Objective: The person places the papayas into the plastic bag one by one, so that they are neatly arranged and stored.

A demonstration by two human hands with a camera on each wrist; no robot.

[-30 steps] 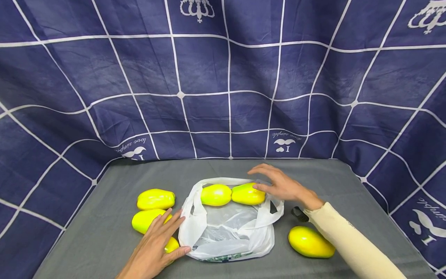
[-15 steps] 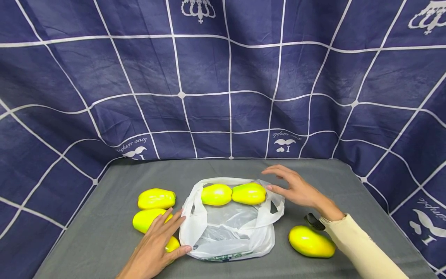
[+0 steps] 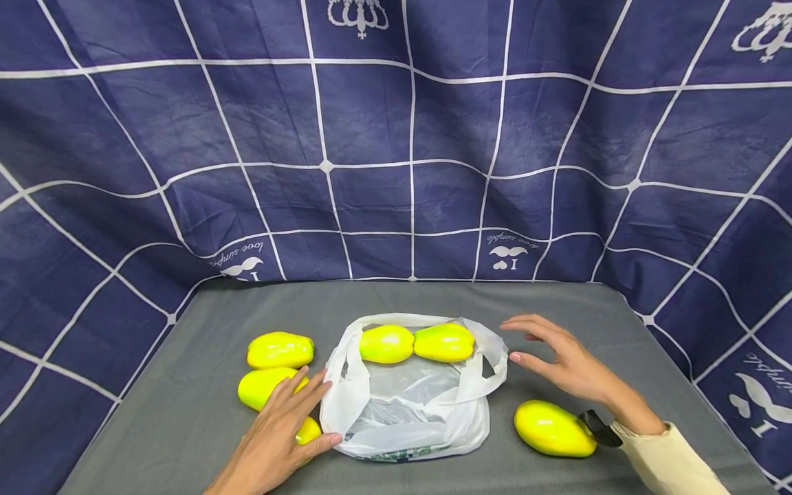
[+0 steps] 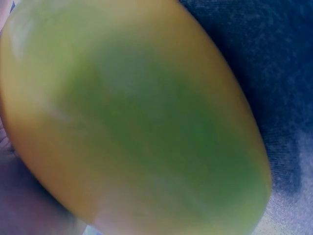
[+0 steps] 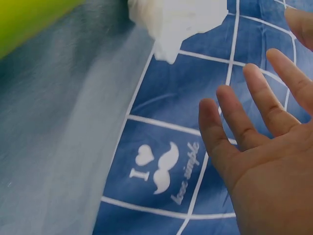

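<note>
Lower centre: left hand point(image 3: 272, 423), fingers extended, at white plastic bag point(image 3: 402, 440); right hand point(image 3: 566, 361) empty, fingers apart. Judged bag-filling; next likely calls for gripping lower-right yellow oval fruit point(image 3: 548, 427).

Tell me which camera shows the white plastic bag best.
The head view: almost the whole white plastic bag shows, two yellow fruits inside. The right wrist view catches only a cut-off part at the top; the left wrist view, mostly one fruit, shows none clearly.

Right hand point(image 3: 566, 356) scooted right and a bit nearer, away from the rightmost yellow fruit point(image 3: 443, 343) in the white bag point(image 3: 348, 407).
</note>
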